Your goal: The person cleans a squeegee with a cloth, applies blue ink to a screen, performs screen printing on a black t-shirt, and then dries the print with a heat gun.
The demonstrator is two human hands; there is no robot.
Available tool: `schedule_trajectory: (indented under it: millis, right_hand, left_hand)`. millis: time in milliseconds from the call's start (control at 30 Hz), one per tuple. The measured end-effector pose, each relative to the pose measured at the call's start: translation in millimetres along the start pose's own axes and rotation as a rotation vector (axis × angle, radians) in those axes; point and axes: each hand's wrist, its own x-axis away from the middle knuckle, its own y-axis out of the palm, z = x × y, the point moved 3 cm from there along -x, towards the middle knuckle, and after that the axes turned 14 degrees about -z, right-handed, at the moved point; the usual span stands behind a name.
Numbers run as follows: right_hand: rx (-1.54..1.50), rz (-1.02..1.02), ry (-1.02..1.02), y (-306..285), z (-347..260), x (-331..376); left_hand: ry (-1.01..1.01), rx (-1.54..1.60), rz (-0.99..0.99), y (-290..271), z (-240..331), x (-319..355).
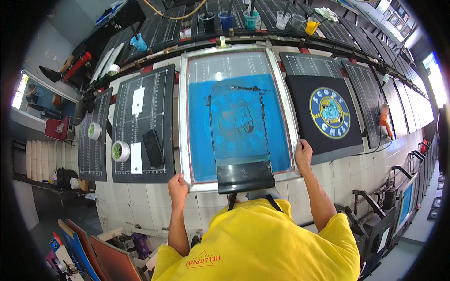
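A screen-printing frame [183,117] with pale metal sides lies before me. Its blue mesh [199,126] bears a dark scooter outline in the middle, with dark ink smears around it. My left hand [178,188] has its fingers curled at the near left corner. Farther up the opposite side, my right hand [303,152] grips the edge. A wide black panel [246,179], shaped like a squeegee, covers part of the near end; two dark strips run from it toward my yellow shirt. Right of the frame, black fabric [300,89] carries a round scooter print [330,113].
On the left, a ruled black board [124,100] holds a black phone-like slab [153,148], white strips and a tub with green contents [120,151]. Several ink cups, including a yellow one [312,26], stand along the far side. An orange-handled tool [385,122] is at the right.
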Motion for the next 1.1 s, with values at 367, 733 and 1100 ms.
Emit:
schedule_trajectory:
  millis: [367,733,1100]
  right_hand:
    - [0.632,-0.692,-0.745,5.0,-132.7,114.1]
    - [0.786,-0.646,-0.683,25.7,-148.8,79.3]
    - [0.800,-0.500,-0.728,19.8,-172.2,70.1]
  left_hand:
    - [0.476,-0.278,-0.119,-8.6,105.0,43.5]
    - [0.555,-0.496,-0.539,34.8,170.3,6.8]
    - [0.597,-0.423,-0.417,21.5,174.0,-14.8]
